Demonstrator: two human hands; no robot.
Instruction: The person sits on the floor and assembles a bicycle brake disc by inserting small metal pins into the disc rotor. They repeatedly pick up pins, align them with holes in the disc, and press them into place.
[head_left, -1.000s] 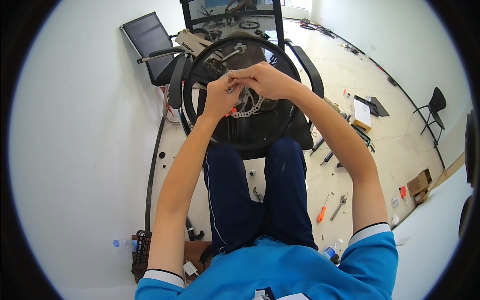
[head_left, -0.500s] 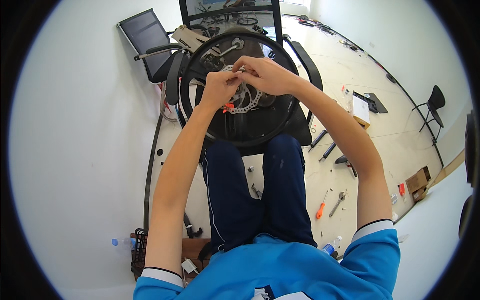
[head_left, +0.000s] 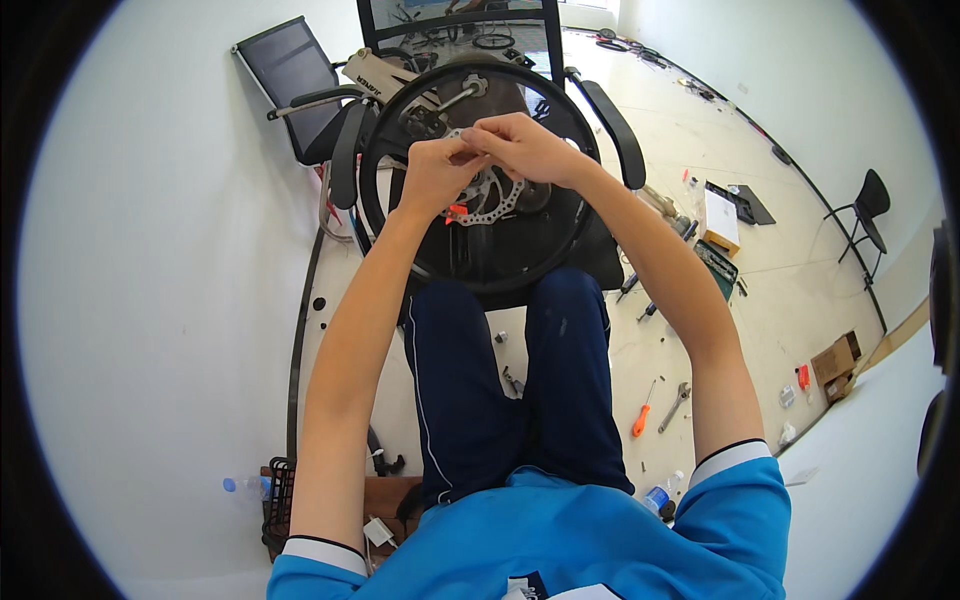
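A black bicycle wheel (head_left: 372, 190) lies on the seat of a black office chair in front of my knees, with a silver brake disc (head_left: 492, 214) at its middle. Over the disc, my left hand (head_left: 438, 172) and my right hand (head_left: 528, 152) meet fingertip to fingertip. Both are closed in a pinch; whatever they grip is hidden by the fingers. Part of the disc and most of the hub are covered by my hands. An orange piece (head_left: 456, 214) shows at the disc's lower left edge, near my left hand.
A crank arm (head_left: 460, 98) and a pale frame part (head_left: 378, 76) lie behind the wheel. Chair armrests (head_left: 612, 135) flank it. On the floor at right are an orange screwdriver (head_left: 642, 418), an adjustable wrench (head_left: 676, 406), a green bin (head_left: 716, 266) and a white-topped box (head_left: 721, 220).
My right hand has shifted slightly left, closer over the left fingers. My right forearm has swung inward, uncovering the green bin on the floor. The wheel stays in place.
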